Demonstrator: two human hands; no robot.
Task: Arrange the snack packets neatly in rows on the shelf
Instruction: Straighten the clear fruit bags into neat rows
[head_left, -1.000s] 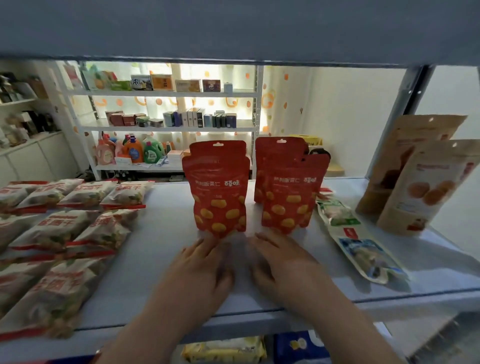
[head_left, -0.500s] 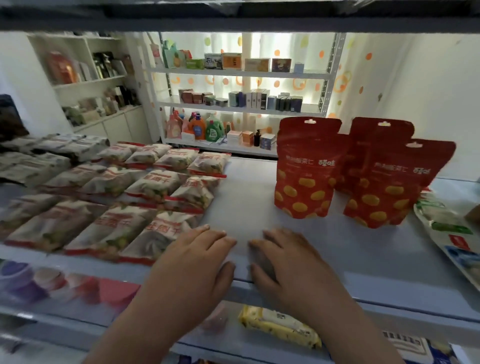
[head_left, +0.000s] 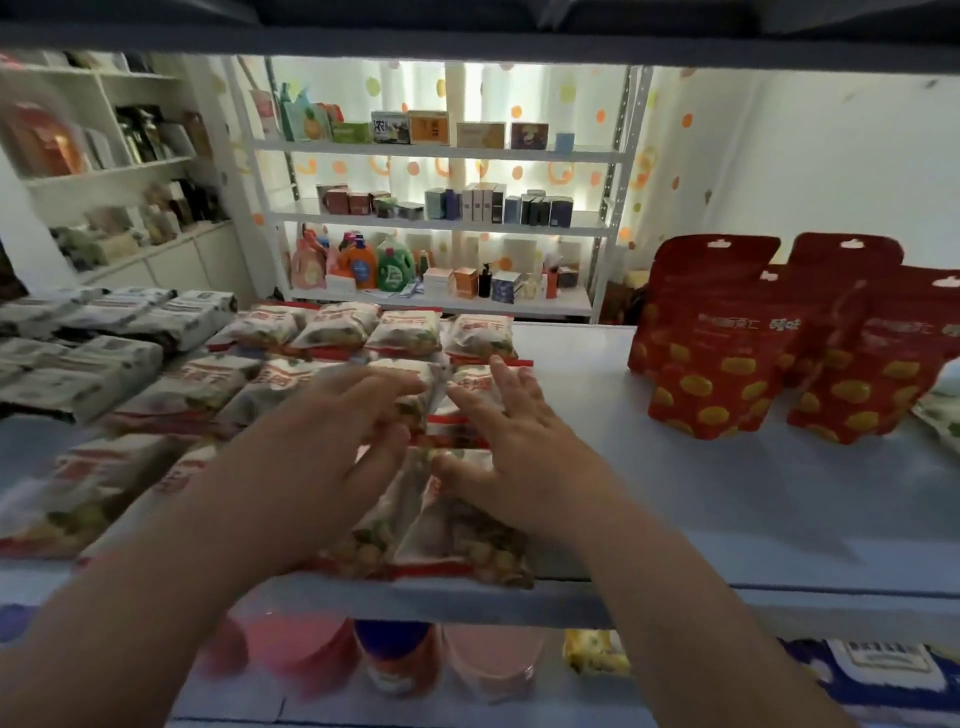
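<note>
White snack packets with red lettering (head_left: 337, 327) lie flat in rows on the left half of the grey shelf (head_left: 727, 499). My left hand (head_left: 332, 452) and my right hand (head_left: 514, 447) hover side by side over the rightmost packets, fingers spread, holding nothing. The front packet (head_left: 457, 535) lies under my right hand at the shelf's front edge. A second-row packet (head_left: 472, 384) shows past my right fingertips. Several red pouches with yellow spots (head_left: 722, 343) stand upright to the right.
Grey-white packets (head_left: 104, 358) fill the far left of the shelf. The shelf above (head_left: 467, 36) hangs low overhead. The shelf below holds pink and orange tubs (head_left: 395, 665). A white rack with boxes and bottles (head_left: 441, 218) stands behind. Bare shelf lies between packets and pouches.
Both hands have moved left and forward from the shelf's front edge to above the white packets. The view has shifted left, so the red pouches now sit at the right.
</note>
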